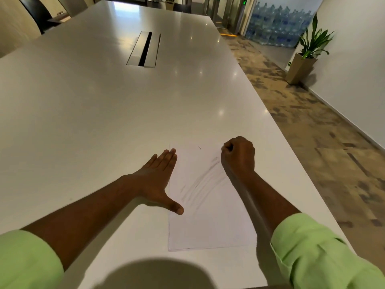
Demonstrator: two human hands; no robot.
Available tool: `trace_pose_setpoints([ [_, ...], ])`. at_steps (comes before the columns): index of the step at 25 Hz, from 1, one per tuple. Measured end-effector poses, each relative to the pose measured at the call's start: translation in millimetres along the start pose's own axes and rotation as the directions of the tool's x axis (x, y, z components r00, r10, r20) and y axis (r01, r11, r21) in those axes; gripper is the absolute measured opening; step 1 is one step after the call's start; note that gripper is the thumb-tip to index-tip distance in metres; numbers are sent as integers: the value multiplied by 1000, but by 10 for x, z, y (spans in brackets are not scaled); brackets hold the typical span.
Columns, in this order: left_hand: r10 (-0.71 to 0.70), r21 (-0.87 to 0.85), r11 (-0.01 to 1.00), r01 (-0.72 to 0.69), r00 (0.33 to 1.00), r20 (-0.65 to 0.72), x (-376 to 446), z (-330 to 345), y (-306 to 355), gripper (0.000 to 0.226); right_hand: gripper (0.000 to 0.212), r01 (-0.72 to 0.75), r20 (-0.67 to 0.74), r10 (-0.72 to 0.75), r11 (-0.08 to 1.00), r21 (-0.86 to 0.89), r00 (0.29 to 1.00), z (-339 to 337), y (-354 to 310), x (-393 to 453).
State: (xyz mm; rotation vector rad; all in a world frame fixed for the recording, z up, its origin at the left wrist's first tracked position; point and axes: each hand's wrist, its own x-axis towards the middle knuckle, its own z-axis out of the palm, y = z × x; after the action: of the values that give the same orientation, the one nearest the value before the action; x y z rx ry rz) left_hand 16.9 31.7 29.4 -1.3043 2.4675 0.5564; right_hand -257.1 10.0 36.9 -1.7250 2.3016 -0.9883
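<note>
Nearest: two green sleeves, pushed up the forearms.

One white table, long and glossy.

One sheet of paper, flat on the table near its right edge and between the two hands. Grey smudged strokes cross its upper half.

One left hand: fingers straight and together, thumb spread wide, pressed flat along the sheet's left edge with the thumb tip on the paper.

One right hand: curled into a fist on the sheet's far right corner. Whatever it encloses is hidden.

Farther: one cable hatch set in mid-table, well apart from the sheet.

Farthest: chairs at far left, number unclear. One potted plant by the right wall. Stacked water bottles, too many to count.
</note>
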Motion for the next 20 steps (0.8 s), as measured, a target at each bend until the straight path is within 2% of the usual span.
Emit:
trace_pose_setpoints([
  [2, 0, -1, 1000, 0, 1000, 4, 8, -7, -1, 166, 16, 84, 21, -85, 995, 50, 996, 44, -190, -296],
  [4, 2, 0, 1000, -2, 1000, 11, 13, -3, -2, 167, 16, 246, 185, -266, 961, 125, 946, 141, -322, -785],
  [5, 3, 2, 1000, -3, 1000, 11, 16, -3, -8, 167, 17, 276, 207, -299, 952, 133, 931, 143, -302, -824],
  [6, 3, 1, 1000, -3, 1000, 9, 19, -3, -7, 167, 18, 232, 180, -253, 964, 129, 951, 135, -241, -703],
  [8, 0, 2, 1000, 0, 1000, 5, 9, -5, -1, 167, 18, 44, 58, -47, 998, 55, 997, 97, -44, -273],
  [10, -3, 6, 1000, 3, 1000, 5, 6, -1, 0, 167, 16, -21, -13, 21, 999, 44, 1000, 11, -3, -152],
  [12, -1, 6, 1000, 1, 1000, 10, 16, -3, -2, 167, 15, 115, 29, -117, 991, 72, 993, 82, -202, -529],
  [14, -3, 12, 1000, 3, 1000, 16, 30, -8, -5, 168, 19, 297, 183, -318, 945, 134, 930, 152, -351, -994],
  [15, -2, 15, 1000, 2, 1000, 22, 34, -12, -5, 169, 24, 319, 191, -341, 938, 139, 921, 128, -342, -1005],
  [17, -9, 8, 1000, 9, 1000, 28, 32, -18, 2, 169, 34, 184, 85, -193, 978, 102, 978, 101, -156, -601],
  [19, -14, 11, 1000, 13, 999, 31, 23, -23, 13, 169, 29, 20, 2, -20, 999, 30, 1000, -17, 18, -203],
  [20, -16, 11, 1000, 16, 999, 33, 24, -22, 13, 169, 22, -16, -16, 17, 999, 42, 1000, -43, 43, -156],
])
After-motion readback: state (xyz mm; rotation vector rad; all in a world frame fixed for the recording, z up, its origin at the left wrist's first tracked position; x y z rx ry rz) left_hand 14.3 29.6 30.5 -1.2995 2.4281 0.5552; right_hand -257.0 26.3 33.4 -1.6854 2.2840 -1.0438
